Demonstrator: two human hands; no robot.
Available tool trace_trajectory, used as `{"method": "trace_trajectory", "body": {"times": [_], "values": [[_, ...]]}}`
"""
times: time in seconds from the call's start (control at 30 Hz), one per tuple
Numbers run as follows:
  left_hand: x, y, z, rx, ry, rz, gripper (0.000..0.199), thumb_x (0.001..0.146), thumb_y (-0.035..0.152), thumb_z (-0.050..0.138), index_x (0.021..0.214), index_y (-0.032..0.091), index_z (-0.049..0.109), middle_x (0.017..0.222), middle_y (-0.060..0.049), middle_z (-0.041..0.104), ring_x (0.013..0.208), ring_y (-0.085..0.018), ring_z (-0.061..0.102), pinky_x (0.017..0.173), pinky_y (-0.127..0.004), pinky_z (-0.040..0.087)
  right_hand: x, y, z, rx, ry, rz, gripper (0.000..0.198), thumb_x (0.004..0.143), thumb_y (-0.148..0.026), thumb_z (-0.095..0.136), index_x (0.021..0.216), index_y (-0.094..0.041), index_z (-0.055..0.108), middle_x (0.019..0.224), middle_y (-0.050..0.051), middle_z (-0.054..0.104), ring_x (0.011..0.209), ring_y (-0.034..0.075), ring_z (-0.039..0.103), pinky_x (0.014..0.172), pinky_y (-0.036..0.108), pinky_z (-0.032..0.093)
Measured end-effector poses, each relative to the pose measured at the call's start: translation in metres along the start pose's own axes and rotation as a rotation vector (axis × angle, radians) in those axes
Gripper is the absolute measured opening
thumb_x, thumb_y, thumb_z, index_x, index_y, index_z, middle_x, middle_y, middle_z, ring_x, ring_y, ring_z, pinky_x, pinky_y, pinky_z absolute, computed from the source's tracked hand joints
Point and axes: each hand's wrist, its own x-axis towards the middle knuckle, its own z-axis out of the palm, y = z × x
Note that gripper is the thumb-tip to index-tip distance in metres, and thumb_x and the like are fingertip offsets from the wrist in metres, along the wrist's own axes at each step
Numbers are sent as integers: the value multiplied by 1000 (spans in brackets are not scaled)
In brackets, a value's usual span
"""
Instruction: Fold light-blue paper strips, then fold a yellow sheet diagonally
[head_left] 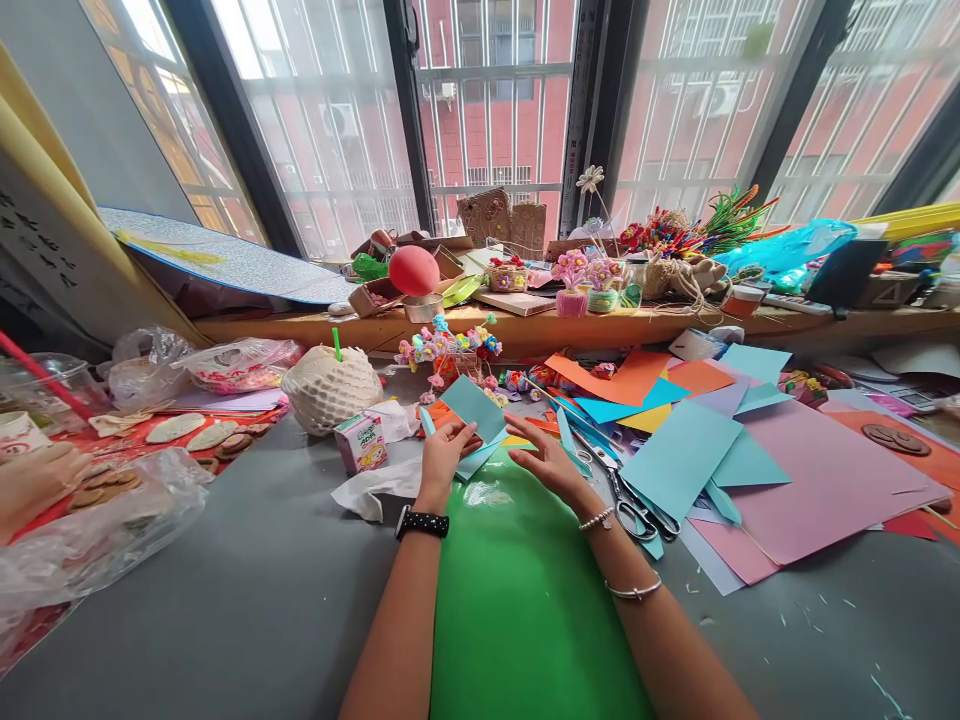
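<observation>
My left hand (442,460) pinches a small light-blue square of paper (475,405) by its lower edge, tilted up over the far end of a glossy green mat (525,590). To the right of the paper, my right hand (551,465) is held with its fingers spread and nothing in them. Other light-blue paper pieces (480,458) lie just beneath the held square. Beside my right wrist rest metal scissors (636,510), partly over blue scraps. A small pink-and-white box (361,443) and crumpled white tissue (379,488) are left of my left hand.
Coloured paper sheets (817,470) spread across the right side. A foam-wrapped round object (332,388) with a green straw stands at left. Another person's hand (37,485) is at the far left, near a plastic bag (150,510). Crafts and a red balloon (414,271) line the windowsill.
</observation>
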Motion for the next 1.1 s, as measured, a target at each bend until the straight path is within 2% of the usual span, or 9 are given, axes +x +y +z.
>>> {"method": "trace_trajectory", "body": {"times": [0.13, 0.33, 0.47, 0.6, 0.7, 0.93, 1.1], "values": [[-3, 3, 2, 43, -48, -81, 19, 54, 20, 68, 65, 10, 56, 53, 1, 57, 53, -9, 57, 63, -25, 51, 3, 5, 0, 91, 140, 28, 52, 73, -36, 49, 123, -29, 34, 125, 5, 42, 107, 20, 46, 79, 33, 44], [-11, 4, 9, 216, -331, -167, 21, 53, 28, 69, 63, 11, 59, 53, 1, 59, 51, -9, 57, 59, -22, 51, 8, 14, -2, 282, 297, 126, 38, 73, -40, 47, 104, -20, 56, 102, 6, 60, 92, 20, 55, 77, 33, 45], [-11, 0, 10, 276, -424, -200, 22, 55, 31, 67, 66, 13, 60, 55, 0, 61, 56, -12, 59, 61, -24, 50, 7, 13, -2, 320, 371, 157, 33, 68, -40, 55, 92, -19, 63, 92, 5, 63, 89, 20, 55, 75, 31, 44], [-9, -3, 9, 271, -425, -214, 21, 57, 31, 66, 65, 13, 60, 56, 0, 62, 56, -12, 59, 62, -26, 50, 5, 10, -3, 369, 330, 200, 33, 68, -41, 55, 91, -20, 63, 90, 4, 63, 85, 20, 55, 70, 31, 45], [-8, -4, 10, 270, -417, -211, 19, 57, 30, 66, 65, 14, 60, 56, 0, 62, 56, -12, 59, 62, -26, 50, 5, 10, -3, 382, 361, 218, 32, 67, -41, 55, 89, -20, 64, 91, 4, 63, 85, 19, 55, 70, 30, 45], [-10, -1, 11, 265, -302, -166, 18, 57, 28, 65, 64, 12, 59, 54, 1, 60, 56, -12, 59, 61, -26, 50, 6, 16, -6, 380, 387, 186, 30, 65, -39, 57, 85, -18, 64, 84, 5, 64, 74, 17, 57, 64, 30, 46], [-9, -2, 10, 258, -327, -155, 22, 56, 31, 66, 67, 13, 61, 61, -1, 63, 61, -14, 60, 64, -27, 49, 6, 13, -4, 365, 364, 210, 28, 63, -35, 60, 83, -18, 65, 83, 5, 64, 68, 15, 57, 61, 29, 46]]}}
